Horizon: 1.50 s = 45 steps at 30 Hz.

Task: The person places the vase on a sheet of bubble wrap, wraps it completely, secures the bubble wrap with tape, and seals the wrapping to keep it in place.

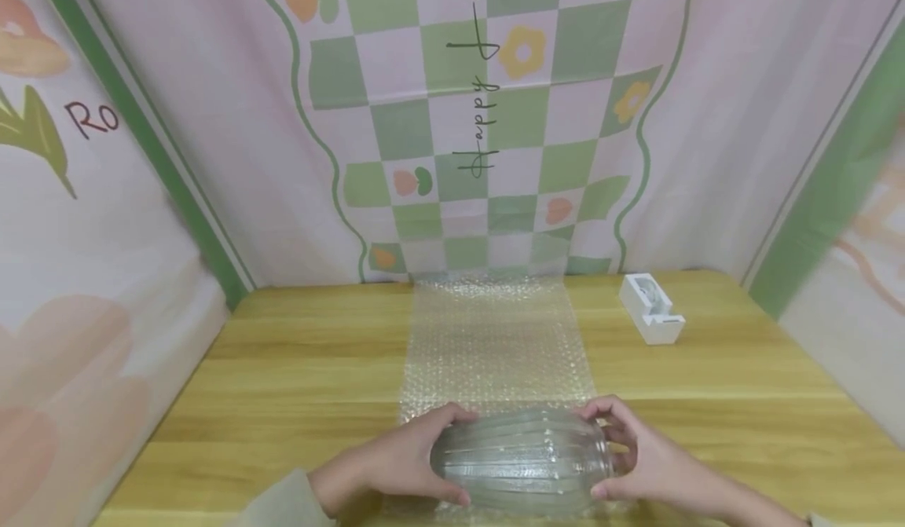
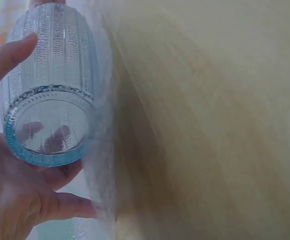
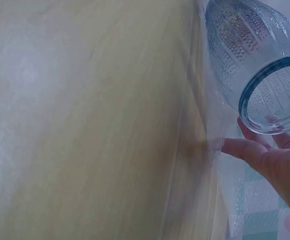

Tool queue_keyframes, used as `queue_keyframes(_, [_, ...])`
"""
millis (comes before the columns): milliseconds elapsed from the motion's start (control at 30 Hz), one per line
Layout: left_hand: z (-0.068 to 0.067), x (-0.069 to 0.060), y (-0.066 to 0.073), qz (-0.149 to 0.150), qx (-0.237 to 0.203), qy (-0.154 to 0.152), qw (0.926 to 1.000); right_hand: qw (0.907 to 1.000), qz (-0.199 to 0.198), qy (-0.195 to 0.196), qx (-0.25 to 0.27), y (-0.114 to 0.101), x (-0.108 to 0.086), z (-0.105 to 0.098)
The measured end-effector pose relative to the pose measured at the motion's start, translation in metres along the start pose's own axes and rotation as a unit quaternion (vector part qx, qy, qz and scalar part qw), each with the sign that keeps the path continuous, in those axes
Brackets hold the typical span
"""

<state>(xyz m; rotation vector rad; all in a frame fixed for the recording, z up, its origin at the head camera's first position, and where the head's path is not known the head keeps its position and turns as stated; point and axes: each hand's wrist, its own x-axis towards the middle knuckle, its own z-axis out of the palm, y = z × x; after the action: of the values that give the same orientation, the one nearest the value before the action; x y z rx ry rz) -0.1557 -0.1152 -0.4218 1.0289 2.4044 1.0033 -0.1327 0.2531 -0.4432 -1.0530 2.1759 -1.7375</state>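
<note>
A clear ribbed glass vase [image 1: 523, 460] lies on its side at the near end of a strip of bubble wrap [image 1: 495, 346]. My left hand [image 1: 406, 456] holds its base end, thumb on one side and fingers on the other. At the mouth end my right hand [image 1: 650, 460] grips the vase around the rim. In the left wrist view the round bluish base of the vase [image 2: 55, 60] faces the camera. The right wrist view shows the open mouth of the vase [image 3: 245, 50], with fingers behind and below it.
A white tape dispenser [image 1: 652, 311] stands at the back right of the wooden table [image 1: 311, 354]. The bubble wrap runs back to the table's far edge. Printed cloth [image 1: 452, 118] hangs behind the table and along both sides.
</note>
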Motion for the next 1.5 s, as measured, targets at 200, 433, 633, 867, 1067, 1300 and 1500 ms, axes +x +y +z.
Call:
queue_keyframes(200, [0.0, -0.002, 0.001, -0.003, 0.007, 0.0, 1.0, 0.9999, -0.004, -0.003, 0.01, 0.002, 0.0, 0.003])
queue_keyframes(433, [-0.001, -0.003, -0.001, -0.006, 0.027, 0.006, 0.9996, 0.9898, -0.032, 0.004, -0.139, -0.013, -0.002, 0.005])
queue_keyframes(633, [-0.001, -0.007, 0.003, 0.026, 0.104, 0.032, 0.9937, 0.9065, -0.176, 0.028, -0.383, -0.024, 0.002, 0.006])
queue_keyframes(867, [-0.004, -0.015, 0.018, 0.091, 0.232, 0.058, 0.9666, 0.851, -0.31, 0.039, -0.422, -0.027, 0.011, 0.009])
queue_keyframes(1067, [0.0, -0.022, 0.026, 0.135, 0.315, 0.059, 0.9376, 0.8134, -0.383, 0.032, -0.437, -0.031, 0.015, 0.009])
queue_keyframes(1300, [0.013, -0.03, 0.025, 0.156, 0.373, 0.067, 0.9123, 0.786, -0.387, -0.001, -0.482, -0.029, 0.006, 0.005])
queue_keyframes(1500, [0.02, -0.036, 0.02, 0.158, 0.372, 0.073, 0.9116, 0.7815, -0.362, -0.028, -0.508, -0.023, -0.005, 0.004])
